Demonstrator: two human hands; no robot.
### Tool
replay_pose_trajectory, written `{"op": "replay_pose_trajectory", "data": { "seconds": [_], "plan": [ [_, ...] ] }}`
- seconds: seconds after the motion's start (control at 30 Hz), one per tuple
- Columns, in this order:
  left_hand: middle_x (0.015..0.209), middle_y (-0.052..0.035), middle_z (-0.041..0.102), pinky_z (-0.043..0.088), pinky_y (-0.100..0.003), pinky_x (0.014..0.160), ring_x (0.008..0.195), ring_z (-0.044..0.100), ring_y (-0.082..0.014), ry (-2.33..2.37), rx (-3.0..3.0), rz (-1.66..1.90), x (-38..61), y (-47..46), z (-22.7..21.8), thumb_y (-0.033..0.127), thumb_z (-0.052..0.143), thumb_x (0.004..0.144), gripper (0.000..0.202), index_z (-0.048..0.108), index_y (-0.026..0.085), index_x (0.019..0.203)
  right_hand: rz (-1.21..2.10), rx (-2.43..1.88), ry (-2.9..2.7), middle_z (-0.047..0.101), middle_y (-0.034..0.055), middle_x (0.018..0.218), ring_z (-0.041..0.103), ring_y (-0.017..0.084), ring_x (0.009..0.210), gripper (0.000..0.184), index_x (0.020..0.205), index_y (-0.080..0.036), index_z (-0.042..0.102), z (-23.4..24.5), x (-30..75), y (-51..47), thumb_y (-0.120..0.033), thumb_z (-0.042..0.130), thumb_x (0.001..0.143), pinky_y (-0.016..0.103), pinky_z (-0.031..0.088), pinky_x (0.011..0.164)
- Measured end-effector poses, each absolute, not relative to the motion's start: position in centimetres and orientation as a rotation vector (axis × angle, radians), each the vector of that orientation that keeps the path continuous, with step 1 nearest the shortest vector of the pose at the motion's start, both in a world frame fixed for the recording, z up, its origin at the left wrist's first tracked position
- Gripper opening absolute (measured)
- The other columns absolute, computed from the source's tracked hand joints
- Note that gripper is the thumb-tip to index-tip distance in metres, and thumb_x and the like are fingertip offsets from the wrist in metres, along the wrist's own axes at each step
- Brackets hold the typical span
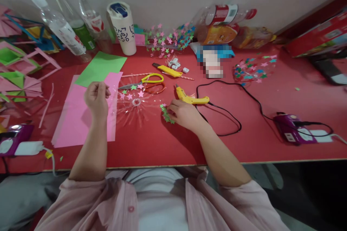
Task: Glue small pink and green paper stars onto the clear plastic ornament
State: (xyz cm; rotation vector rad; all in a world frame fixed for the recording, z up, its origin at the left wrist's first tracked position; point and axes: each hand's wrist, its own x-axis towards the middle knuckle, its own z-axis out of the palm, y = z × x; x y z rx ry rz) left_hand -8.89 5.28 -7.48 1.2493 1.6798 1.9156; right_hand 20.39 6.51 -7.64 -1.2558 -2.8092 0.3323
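A clear plastic piece with thin strips fanning out like sun rays from a small central ring (136,102) lies spread on the red tabletop (151,148), its far side dotted with pink stars (140,94) and a few green ones. Just to its right I can see a little heap of small, flat green stars (167,116), partly hidden under the fingers of the right hand (177,112). Beyond that hand a yellow glue gun (191,99) lies on its side, its nozzle pointing away and to the left, a black cord trailing from its handle.
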Motion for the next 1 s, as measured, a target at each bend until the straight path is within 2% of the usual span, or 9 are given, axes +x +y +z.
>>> {"op": "replay_pose_trajectory", "data": {
  "seconds": [0.23,0.5,0.7,0.83,1.0],
  "plan": [
    [0.047,0.0066,0.052,0.035,-0.019,0.044,0.043,0.045,-0.0043,1.654,1.263,1.976,-9.0,5.4,-7.3,0.006,0.051,0.083,0.023,0.056,0.015,0.063,0.404,-1.268,-2.781,0.062,0.0073,0.091,0.053,0.016,0.078,0.014,0.088,-0.015,0.065,-7.8,20.2,6.5,-0.019,0.052,0.089,0.028,0.030,0.065],
    [0.055,0.0046,0.056,0.040,-0.021,0.050,0.050,0.050,-0.0051,1.599,1.483,2.059,-7.1,3.8,-4.0,0.016,0.055,0.086,0.020,0.058,0.016,0.067,0.501,-1.261,-2.742,0.064,0.0057,0.093,0.057,0.016,0.084,0.010,0.089,-0.016,0.065,-7.6,20.6,6.9,-0.016,0.055,0.085,0.025,0.035,0.071],
    [0.057,0.0040,0.056,0.041,-0.024,0.051,0.051,0.052,-0.0082,1.546,1.720,1.858,-5.0,2.7,-2.9,0.024,0.057,0.088,0.019,0.059,0.021,0.069,0.515,-1.298,-2.743,0.065,0.0062,0.097,0.057,0.016,0.086,0.012,0.090,-0.016,0.065,-7.6,20.4,6.9,-0.016,0.055,0.084,0.025,0.036,0.071],
    [0.058,0.0027,0.057,0.043,-0.024,0.053,0.055,0.054,-0.0098,1.546,1.795,1.718,-4.1,1.9,-3.2,0.028,0.055,0.088,0.022,0.059,0.020,0.068,0.494,-1.293,-2.780,0.065,0.0063,0.094,0.057,0.017,0.087,0.015,0.090,-0.017,0.068,-7.4,20.4,6.8,-0.018,0.053,0.087,0.026,0.035,0.071],
    [0.062,0.0017,0.058,0.043,-0.024,0.056,0.058,0.054,-0.0099,1.430,2.017,1.530,-2.4,0.0,-1.8,0.022,0.053,0.088,0.020,0.057,0.019,0.069,0.407,-1.265,-2.824,0.065,0.0099,0.091,0.057,0.019,0.088,0.021,0.090,-0.013,0.068,-7.3,20.1,6.4,-0.020,0.048,0.091,0.028,0.034,0.073]
  ]
}}
